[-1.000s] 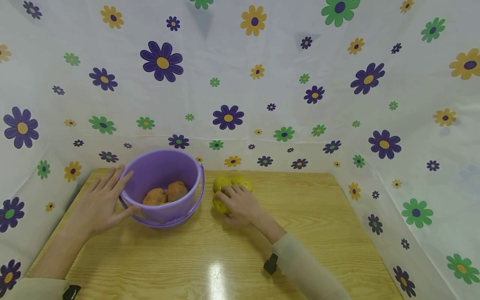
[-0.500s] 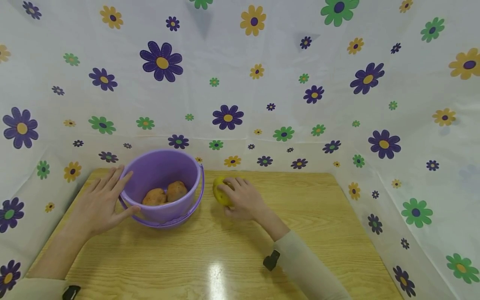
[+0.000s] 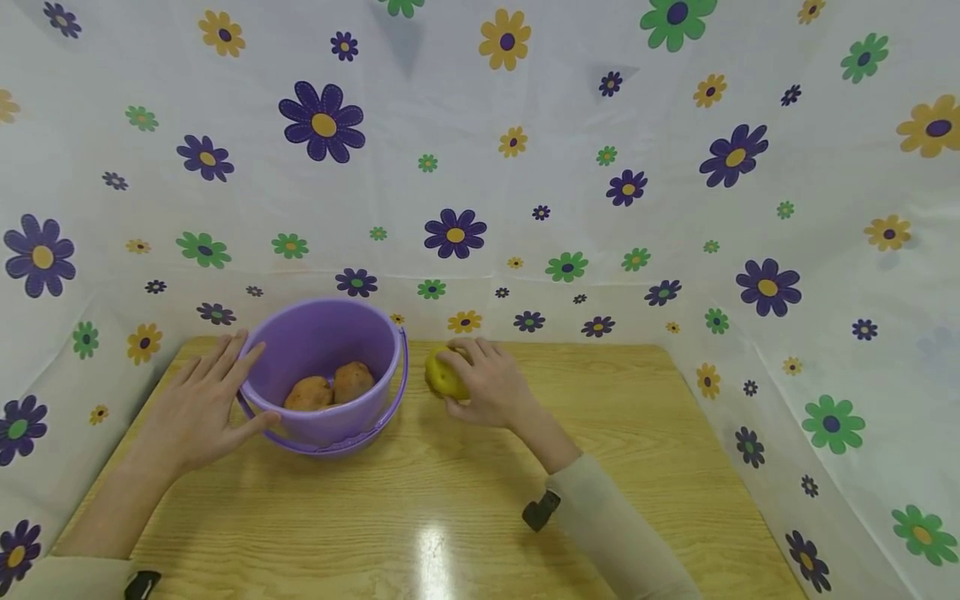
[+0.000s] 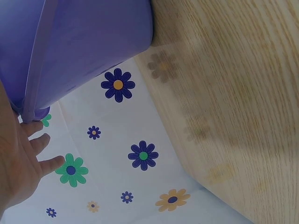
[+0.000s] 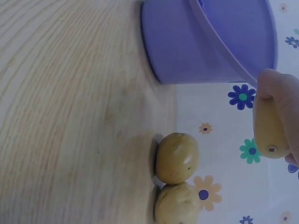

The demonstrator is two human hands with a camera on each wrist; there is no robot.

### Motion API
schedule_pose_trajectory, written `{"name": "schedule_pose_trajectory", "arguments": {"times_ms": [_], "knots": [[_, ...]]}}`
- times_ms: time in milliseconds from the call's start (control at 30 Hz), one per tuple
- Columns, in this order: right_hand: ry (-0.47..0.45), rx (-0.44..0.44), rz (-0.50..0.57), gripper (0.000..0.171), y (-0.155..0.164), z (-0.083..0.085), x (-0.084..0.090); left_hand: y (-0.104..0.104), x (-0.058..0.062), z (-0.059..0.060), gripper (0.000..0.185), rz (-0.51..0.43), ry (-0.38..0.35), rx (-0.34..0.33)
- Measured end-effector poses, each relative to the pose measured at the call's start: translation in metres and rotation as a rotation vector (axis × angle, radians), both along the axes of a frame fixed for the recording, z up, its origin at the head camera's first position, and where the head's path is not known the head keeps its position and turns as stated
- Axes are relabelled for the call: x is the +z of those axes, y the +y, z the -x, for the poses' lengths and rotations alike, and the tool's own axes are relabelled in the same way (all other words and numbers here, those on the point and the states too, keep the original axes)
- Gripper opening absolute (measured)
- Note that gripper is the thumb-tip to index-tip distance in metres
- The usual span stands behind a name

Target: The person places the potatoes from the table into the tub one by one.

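A purple bucket stands at the left, its handle hanging down in front. Two brown potatoes lie inside. My left hand rests on the bucket's left side, fingers stretched out along the rim. To the right of the bucket, my right hand grips a yellow fruit, smooth and rounded with a small dark round mark at one end; I cannot tell its exact kind. The right wrist view shows it off the table, with two similar yellow fruits lying side by side on the tabletop.
The wood-grain table has a bright glare spot near its front. White sheeting printed with flowers rises behind the table and along both sides.
My right hand has closed around one yellow fruit and lifted it slightly upward, hiding the other two in the head view. The left hand and bucket have stayed put.
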State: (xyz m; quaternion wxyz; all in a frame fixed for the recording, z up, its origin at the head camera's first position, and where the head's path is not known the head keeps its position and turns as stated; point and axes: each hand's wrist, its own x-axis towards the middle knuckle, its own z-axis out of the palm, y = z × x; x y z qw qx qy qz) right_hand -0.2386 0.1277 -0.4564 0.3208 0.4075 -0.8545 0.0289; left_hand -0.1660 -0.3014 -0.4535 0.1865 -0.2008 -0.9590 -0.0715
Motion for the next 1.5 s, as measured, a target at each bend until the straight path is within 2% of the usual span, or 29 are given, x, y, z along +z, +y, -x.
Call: {"name": "schedule_pose_trajectory", "arguments": {"times_ms": [233,500,733,1133,1500], "knots": [[0.029,0.040,0.060,0.066,-0.007,0.002,0.013,0.000,-0.001,0.000,0.102,-0.002,0.002,-0.002],[0.055,0.053,0.086,0.061,-0.015,0.004,0.027,0.000,-0.001,-0.001,0.103,0.004,0.002,-0.003],[0.053,0.074,0.124,0.062,-0.025,0.003,0.036,-0.001,-0.001,-0.001,0.103,0.003,0.001,0.001],[0.027,0.137,0.196,0.062,-0.043,0.000,0.049,0.000,-0.001,0.000,0.103,0.008,0.011,-0.001],[0.075,0.159,0.195,0.061,-0.058,-0.001,0.053,-0.001,-0.001,0.000,0.103,0.008,0.022,-0.006]]}}
